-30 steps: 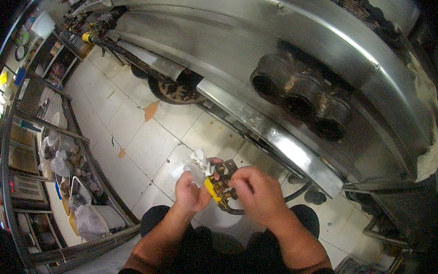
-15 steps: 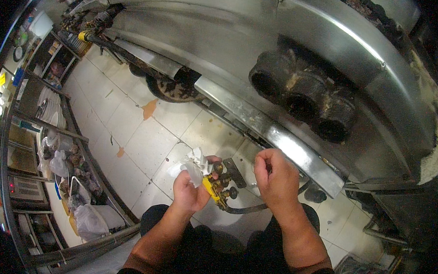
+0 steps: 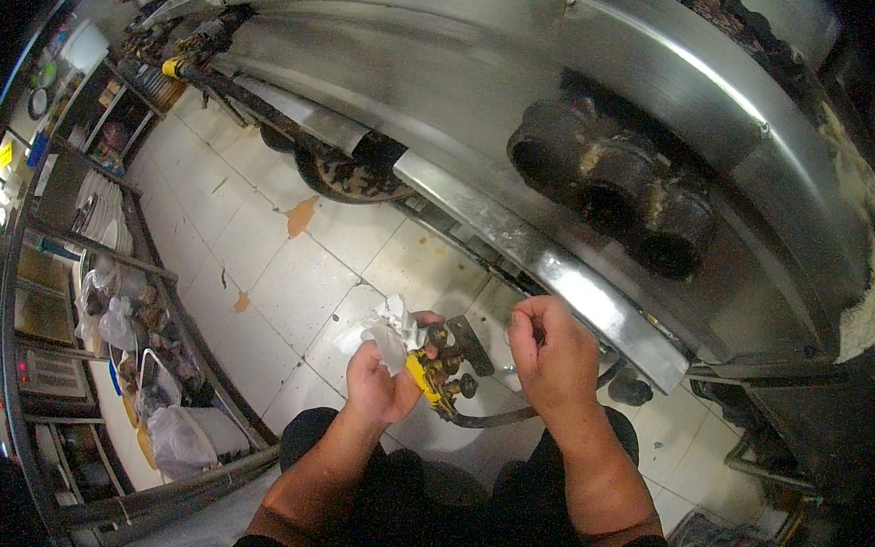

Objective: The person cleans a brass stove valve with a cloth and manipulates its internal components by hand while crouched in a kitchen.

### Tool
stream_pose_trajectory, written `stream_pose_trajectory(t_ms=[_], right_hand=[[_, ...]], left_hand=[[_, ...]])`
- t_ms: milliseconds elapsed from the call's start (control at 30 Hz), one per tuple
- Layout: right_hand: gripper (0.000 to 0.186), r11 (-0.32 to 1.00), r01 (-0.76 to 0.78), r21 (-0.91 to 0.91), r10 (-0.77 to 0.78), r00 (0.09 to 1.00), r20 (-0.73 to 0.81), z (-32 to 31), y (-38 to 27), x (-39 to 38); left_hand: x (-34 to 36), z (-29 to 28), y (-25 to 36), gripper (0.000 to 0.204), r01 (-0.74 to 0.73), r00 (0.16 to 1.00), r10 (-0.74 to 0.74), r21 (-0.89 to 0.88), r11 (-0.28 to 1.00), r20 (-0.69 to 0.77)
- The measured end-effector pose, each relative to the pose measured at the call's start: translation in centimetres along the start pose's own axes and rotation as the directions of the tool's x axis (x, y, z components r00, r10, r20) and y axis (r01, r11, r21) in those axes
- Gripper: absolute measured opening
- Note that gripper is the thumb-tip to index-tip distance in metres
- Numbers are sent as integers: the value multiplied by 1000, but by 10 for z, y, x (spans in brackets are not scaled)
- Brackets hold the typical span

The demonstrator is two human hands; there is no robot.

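While the left hand (image 3: 374, 388) had the yellow fitting (image 3: 419, 371) in its grip: the right hand (image 3: 559, 356) hung off to the right, apart from it.
Left-hand grip: pretty snug tbh, fingers wrapped round behind the fitting with the tips poking out past it, and a wad of white paper (image 3: 392, 326) bunched in there too.
Right-hand grip: narrow, fingers curled in toward the thumb; couldn't tell if anything small was pinched inside.
Yellow fitting: held up over the white tile floor (image 3: 260, 313), tilted, just past the knees, all grimy, with a round dark knob (image 3: 468, 386) on its right and a flat dark plate (image 3: 475, 346) at the upper right.
Black hose (image 3: 497, 419): ran from the fitting's lower end off to the right, passing under the right arm.
Steel panel (image 3: 419, 92): huge, curved by the lens, with three sooty round openings (image 3: 602, 198) clustered on it and a shiny ledge (image 3: 577, 282) just beyond the right hand.
Rack (image 3: 165, 272): over on the left, loaded with stacked white plates (image 3: 106, 213) and plastic bags (image 3: 180, 438).
Floor bits: an orange-brown patch (image 3: 301, 217), well apart from both hands.
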State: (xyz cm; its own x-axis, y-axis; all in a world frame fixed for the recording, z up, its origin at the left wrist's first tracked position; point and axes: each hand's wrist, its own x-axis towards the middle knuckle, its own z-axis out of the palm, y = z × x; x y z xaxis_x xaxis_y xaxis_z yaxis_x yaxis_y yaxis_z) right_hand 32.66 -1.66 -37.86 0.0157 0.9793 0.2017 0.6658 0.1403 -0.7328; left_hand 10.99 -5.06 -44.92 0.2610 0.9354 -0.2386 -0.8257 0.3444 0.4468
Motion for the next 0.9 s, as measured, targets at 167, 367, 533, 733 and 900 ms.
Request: stream_pose_trajectory(t_ms=[167,367,533,733,900], right_hand=[[11,999,-29,20,29,1000,3,1,3,-2],[10,999,46,-1,-46,999,-14,2,8,-1],[10,999,43,29,-43,999,-2,1,5,-2],[11,999,46,29,-45,999,-19,-2,1,-3],[11,999,47,19,-46,999,-9,0,4,-3]], left_hand=[[0,9,2,54,-4,1000,3,12,1000,22],[1,14,3,53,-5,1000,5,29,1000,4],[0,19,2,52,-30,998,32,37,999,-50],[-2,16,4,54,0,999,1,38,999,-47],[0,14,2,54,-5,999,7,50,999,-46]])
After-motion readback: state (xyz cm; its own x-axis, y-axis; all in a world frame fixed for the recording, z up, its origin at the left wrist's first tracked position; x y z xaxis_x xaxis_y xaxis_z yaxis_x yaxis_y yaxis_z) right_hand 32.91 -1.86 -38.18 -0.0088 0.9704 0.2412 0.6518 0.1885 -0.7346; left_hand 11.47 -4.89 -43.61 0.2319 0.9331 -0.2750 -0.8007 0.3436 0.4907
